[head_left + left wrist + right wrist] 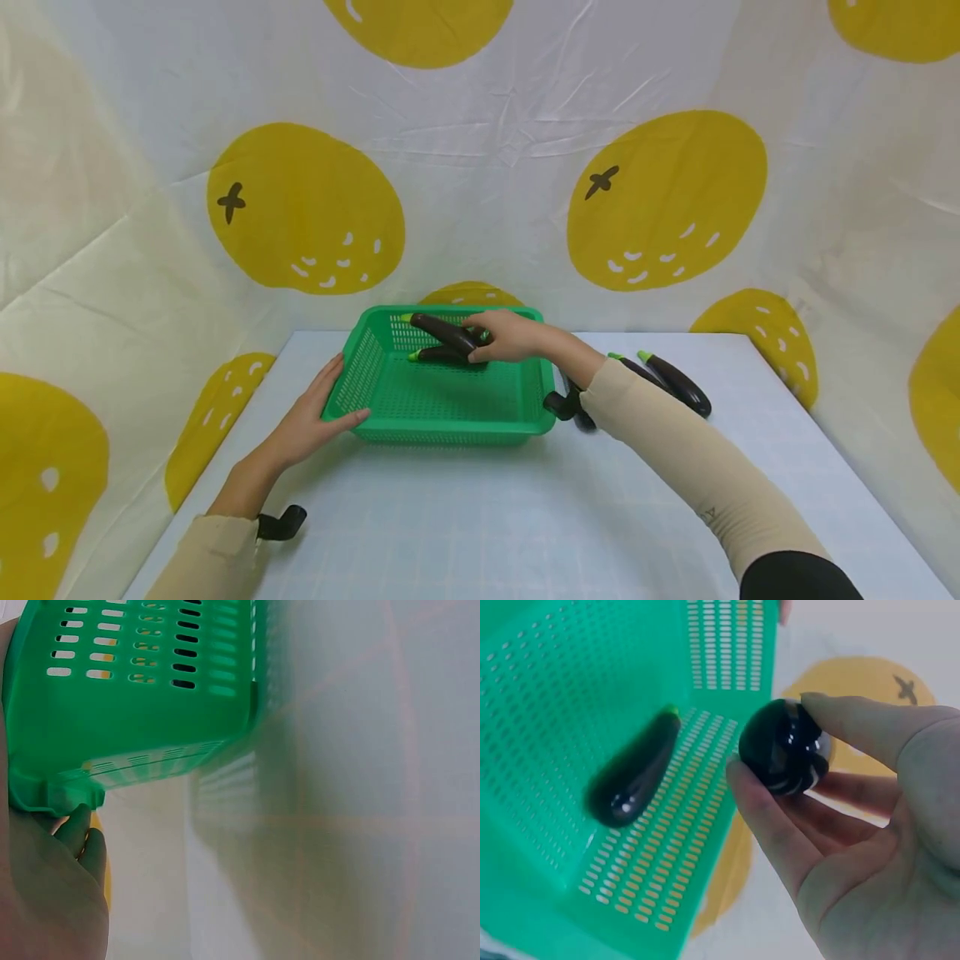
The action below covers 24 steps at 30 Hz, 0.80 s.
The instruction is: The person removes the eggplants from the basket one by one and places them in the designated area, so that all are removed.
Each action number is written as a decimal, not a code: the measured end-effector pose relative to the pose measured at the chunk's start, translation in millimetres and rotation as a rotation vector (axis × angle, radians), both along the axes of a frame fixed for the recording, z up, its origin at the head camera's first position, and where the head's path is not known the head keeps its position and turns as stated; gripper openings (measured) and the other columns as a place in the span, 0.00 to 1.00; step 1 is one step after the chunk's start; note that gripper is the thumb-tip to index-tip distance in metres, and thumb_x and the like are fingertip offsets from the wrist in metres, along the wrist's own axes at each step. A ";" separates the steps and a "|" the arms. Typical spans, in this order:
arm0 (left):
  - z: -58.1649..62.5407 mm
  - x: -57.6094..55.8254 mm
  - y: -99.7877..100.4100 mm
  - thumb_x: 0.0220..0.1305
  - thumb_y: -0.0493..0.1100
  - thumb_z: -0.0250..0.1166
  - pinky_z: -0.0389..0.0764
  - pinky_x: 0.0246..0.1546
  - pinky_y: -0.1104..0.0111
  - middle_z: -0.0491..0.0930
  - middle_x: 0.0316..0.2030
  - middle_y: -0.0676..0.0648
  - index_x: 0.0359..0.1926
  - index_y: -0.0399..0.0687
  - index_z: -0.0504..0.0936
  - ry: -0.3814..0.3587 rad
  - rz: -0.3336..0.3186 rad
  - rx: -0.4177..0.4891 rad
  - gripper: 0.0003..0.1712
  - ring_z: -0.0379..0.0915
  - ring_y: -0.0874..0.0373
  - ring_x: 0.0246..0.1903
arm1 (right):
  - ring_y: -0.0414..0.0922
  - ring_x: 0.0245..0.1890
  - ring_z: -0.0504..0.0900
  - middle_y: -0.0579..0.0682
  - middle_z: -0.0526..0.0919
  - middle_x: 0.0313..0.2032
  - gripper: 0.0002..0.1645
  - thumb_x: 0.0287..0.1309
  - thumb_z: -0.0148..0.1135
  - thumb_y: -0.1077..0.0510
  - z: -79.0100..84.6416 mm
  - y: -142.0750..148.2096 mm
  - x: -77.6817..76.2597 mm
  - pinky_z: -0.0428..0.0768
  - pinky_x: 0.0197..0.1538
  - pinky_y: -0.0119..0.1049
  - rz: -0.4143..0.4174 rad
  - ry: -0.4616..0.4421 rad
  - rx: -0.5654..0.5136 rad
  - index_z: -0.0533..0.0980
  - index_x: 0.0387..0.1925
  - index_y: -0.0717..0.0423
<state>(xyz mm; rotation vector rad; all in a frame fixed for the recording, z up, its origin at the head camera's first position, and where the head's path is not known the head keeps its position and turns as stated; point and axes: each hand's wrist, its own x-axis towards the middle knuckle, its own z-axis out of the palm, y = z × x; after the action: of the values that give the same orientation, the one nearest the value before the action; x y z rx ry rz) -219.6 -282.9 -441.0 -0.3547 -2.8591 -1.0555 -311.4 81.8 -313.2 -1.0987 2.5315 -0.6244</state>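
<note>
A green perforated plastic basket (450, 428) stands on the table. My left hand (306, 425) holds its left side, thumb over the front left rim and fingers along the outside; in the left wrist view the fingertips (91, 855) are at the rim's corner. Above the basket's back half, my right hand (513, 335) grips a dark purple eggplant (444, 332) by its blunt end, its green stem pointing left. The right wrist view has this eggplant (780, 746) end-on between thumb and fingers. Another eggplant (634, 776) lies inside the basket, close to the back wall.
Right of the basket, two eggplants lie on the table, one in full view (678, 385) and the other (636, 367) partly behind my right sleeve. A dark rounded end (585, 422) shows below the right wrist's camera. A fruit-printed sheet (487, 208) hangs behind the table.
</note>
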 end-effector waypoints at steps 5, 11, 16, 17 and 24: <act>-1.8 1.2 1.7 0.65 0.64 0.68 0.53 0.67 0.28 0.39 0.82 0.44 0.83 0.47 0.41 0.009 -0.007 0.000 0.61 0.40 0.36 0.78 | 0.51 0.57 0.81 0.58 0.79 0.62 0.36 0.69 0.65 0.55 -3.1 21.5 3.5 0.81 0.57 0.44 -0.025 0.001 -0.045 0.66 0.74 0.59; -1.7 3.2 1.3 0.65 0.62 0.68 0.53 0.67 0.28 0.39 0.82 0.44 0.83 0.47 0.41 0.019 -0.010 0.006 0.60 0.40 0.35 0.78 | 0.52 0.58 0.80 0.59 0.80 0.60 0.37 0.69 0.64 0.57 -4.8 45.1 9.4 0.81 0.56 0.45 -0.062 -0.023 -0.090 0.64 0.74 0.62; -0.3 3.5 1.8 0.66 0.62 0.68 0.53 0.66 0.28 0.39 0.82 0.41 0.83 0.45 0.41 0.025 -0.005 -0.003 0.60 0.40 0.34 0.78 | 0.53 0.57 0.80 0.58 0.81 0.58 0.37 0.68 0.65 0.56 -9.8 65.4 10.6 0.81 0.56 0.47 -0.089 0.013 -0.089 0.65 0.74 0.62; 0.0 3.5 1.9 0.66 0.62 0.68 0.53 0.67 0.28 0.39 0.82 0.41 0.83 0.45 0.41 0.025 -0.006 -0.004 0.60 0.40 0.35 0.78 | 0.53 0.57 0.81 0.58 0.81 0.57 0.37 0.68 0.65 0.57 -11.0 69.3 10.6 0.81 0.56 0.48 -0.088 0.030 -0.090 0.65 0.73 0.63; -0.3 2.6 0.3 0.66 0.62 0.68 0.53 0.67 0.28 0.40 0.82 0.41 0.83 0.46 0.41 0.029 -0.006 -0.009 0.60 0.40 0.34 0.78 | 0.55 0.55 0.81 0.60 0.82 0.56 0.33 0.67 0.66 0.60 -15.0 92.7 14.2 0.83 0.53 0.49 -0.116 0.070 -0.108 0.69 0.69 0.66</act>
<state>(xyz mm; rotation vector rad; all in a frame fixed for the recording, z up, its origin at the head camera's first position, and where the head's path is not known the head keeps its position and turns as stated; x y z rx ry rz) -217.1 -282.6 -441.3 -0.3768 -2.8402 -1.0297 -297.2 174.4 -328.2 -1.0309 2.6646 -0.7741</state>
